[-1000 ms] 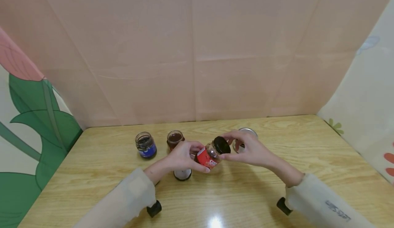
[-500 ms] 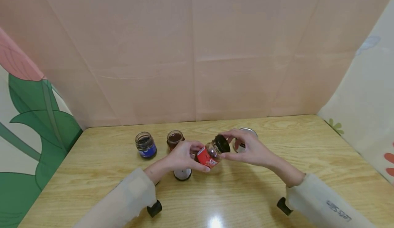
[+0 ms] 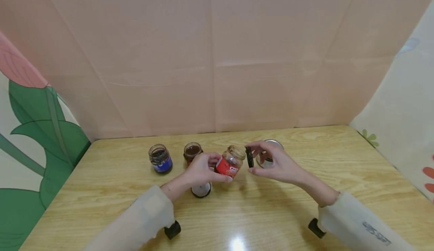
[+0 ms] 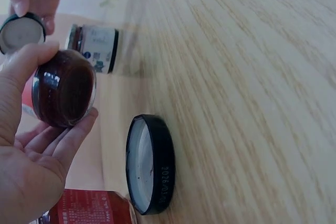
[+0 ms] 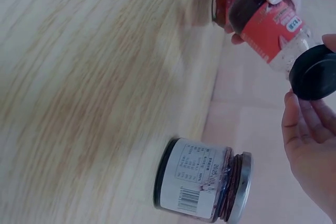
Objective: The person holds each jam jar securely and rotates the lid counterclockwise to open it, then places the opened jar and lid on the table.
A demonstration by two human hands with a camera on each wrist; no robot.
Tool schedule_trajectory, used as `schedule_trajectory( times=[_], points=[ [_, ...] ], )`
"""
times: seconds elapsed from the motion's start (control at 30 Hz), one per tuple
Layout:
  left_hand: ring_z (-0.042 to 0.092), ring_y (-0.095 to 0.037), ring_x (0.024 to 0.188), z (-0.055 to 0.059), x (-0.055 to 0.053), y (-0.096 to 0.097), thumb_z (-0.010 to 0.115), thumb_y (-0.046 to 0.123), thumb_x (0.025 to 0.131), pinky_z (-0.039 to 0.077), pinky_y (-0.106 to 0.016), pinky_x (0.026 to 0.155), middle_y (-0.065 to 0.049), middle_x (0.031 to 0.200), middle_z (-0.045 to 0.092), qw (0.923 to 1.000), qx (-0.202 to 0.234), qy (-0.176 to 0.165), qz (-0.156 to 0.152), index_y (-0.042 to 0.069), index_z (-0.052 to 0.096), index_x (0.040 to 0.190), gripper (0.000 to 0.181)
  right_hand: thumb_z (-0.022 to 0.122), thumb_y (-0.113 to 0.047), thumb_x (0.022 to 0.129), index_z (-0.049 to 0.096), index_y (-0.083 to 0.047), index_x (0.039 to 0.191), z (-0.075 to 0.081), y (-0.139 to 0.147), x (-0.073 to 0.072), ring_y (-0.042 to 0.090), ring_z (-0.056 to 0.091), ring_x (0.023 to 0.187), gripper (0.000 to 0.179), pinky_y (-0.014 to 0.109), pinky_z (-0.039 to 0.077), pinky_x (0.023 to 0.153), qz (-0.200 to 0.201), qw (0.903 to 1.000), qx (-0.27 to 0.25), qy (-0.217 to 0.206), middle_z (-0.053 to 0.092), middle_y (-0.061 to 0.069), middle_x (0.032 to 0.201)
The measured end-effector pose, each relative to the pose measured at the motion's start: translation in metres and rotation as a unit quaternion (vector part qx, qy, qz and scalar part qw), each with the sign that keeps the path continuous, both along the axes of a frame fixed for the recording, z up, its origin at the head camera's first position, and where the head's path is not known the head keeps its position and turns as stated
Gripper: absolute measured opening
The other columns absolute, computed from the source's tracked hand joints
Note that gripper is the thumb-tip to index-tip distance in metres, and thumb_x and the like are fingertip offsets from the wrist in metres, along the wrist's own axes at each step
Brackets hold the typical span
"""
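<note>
My left hand (image 3: 203,171) grips a glass jar (image 3: 228,167) with a red label around its lower body, above the table. The jar leans to the right, its mouth uncovered and dark contents at the bottom. Just right of the mouth, my right hand (image 3: 278,165) pinches a black lid (image 3: 249,156) by its edge, thumb below and fingers above. A narrow gap parts lid and rim in the head view. In the left wrist view the lid's pale inner side (image 4: 22,35) faces the jar.
An uncovered blue-label jar (image 3: 162,161) stands at the left; another uncovered jar (image 3: 192,151) is partly behind my left hand. A loose black-rimmed lid (image 3: 201,191) lies nearer. Behind my right hand stands a white-label jar (image 5: 191,179) with a silver lid (image 5: 242,187).
The black lid has come off the red-label jar and moved slightly right with my right hand, turning edge-on. The jar has become a little more upright.
</note>
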State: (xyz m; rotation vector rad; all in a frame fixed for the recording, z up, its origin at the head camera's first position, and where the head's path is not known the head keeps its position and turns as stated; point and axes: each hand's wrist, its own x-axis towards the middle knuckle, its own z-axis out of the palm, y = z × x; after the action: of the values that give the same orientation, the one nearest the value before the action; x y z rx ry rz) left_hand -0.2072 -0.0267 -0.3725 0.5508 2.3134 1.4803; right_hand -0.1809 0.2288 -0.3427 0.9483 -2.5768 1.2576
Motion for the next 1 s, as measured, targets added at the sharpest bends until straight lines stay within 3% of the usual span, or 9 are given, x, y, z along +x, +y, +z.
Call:
schedule_trajectory(
  times=[0.23,0.53,0.83,1.0],
  points=[
    [0.062,-0.024,0.108,-0.004,-0.001,0.004,0.086,0.023,0.069,0.052,-0.037,0.092,-0.013,0.117,0.065,0.9987,0.001,-0.018,0.048,-0.002,0.055,0.128,0.071,0.078,-0.011,0.077,0.054,-0.001,0.126,-0.003,0.004,0.003,0.008,0.055,0.09,0.055,0.024,0.051,0.069,0.004,0.9997,0.006,-0.021,0.062,0.007,0.113],
    [0.064,-0.022,0.105,-0.012,-0.001,0.009,0.085,0.025,0.072,0.053,-0.037,0.09,-0.01,0.112,0.068,0.9971,0.008,-0.021,0.073,0.0,0.059,0.124,0.063,0.078,-0.006,0.075,0.05,0.0,0.13,-0.011,0.004,0.004,0.012,0.058,0.099,0.062,0.027,0.053,0.075,0.017,0.998,-0.001,-0.062,0.061,0.01,0.118],
    [0.063,-0.023,0.106,-0.016,-0.003,0.015,0.083,0.017,0.073,0.052,-0.035,0.091,-0.013,0.113,0.066,0.9945,0.053,-0.03,0.085,-0.001,0.058,0.119,0.056,0.078,-0.005,0.075,0.051,0.002,0.129,-0.02,0.003,0.006,0.014,0.059,0.095,0.061,0.027,0.054,0.077,0.028,0.9977,0.009,-0.062,0.062,0.01,0.108],
    [0.064,-0.022,0.104,-0.019,-0.004,0.02,0.085,0.017,0.071,0.053,-0.034,0.088,-0.012,0.111,0.067,0.9922,0.049,-0.04,0.107,0.001,0.055,0.118,0.057,0.078,-0.004,0.075,0.051,0.003,0.128,-0.024,0.004,0.006,0.014,0.06,0.095,0.06,0.027,0.054,0.079,0.037,0.997,0.009,-0.067,0.062,0.011,0.108]
  ],
)
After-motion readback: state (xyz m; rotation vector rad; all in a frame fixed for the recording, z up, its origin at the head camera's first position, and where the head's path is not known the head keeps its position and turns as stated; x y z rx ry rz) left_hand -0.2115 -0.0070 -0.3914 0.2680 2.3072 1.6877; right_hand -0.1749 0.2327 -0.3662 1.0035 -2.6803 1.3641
